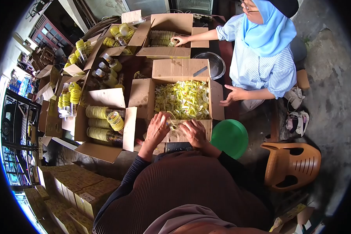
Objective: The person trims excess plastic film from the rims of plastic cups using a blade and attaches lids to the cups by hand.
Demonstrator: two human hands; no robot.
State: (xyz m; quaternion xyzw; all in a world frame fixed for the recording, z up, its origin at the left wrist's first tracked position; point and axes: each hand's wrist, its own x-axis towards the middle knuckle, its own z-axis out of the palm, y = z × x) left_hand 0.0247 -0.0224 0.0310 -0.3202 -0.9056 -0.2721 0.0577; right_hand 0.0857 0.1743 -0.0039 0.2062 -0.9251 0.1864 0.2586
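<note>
My left hand [157, 126] and my right hand [194, 132] are close together over the near flap of an open cardboard box [216, 99]. The fingers of both are closed in a pinch around something small and dark that I cannot make out. A thin yellowish loop [171, 114] stands up beside my left fingers. Inside the box lies a heap of small yellow and clear plastic packets [181, 99], just beyond my hands.
Left, a carton [130, 128] holds rows of stacked yellow-rimmed discs [98, 112]. Across the table, a co-worker's hand [179, 40] reaches into another carton [171, 20]. A metal basin [218, 64], green round plastic item [230, 137] and orange chair [290, 165] stand right.
</note>
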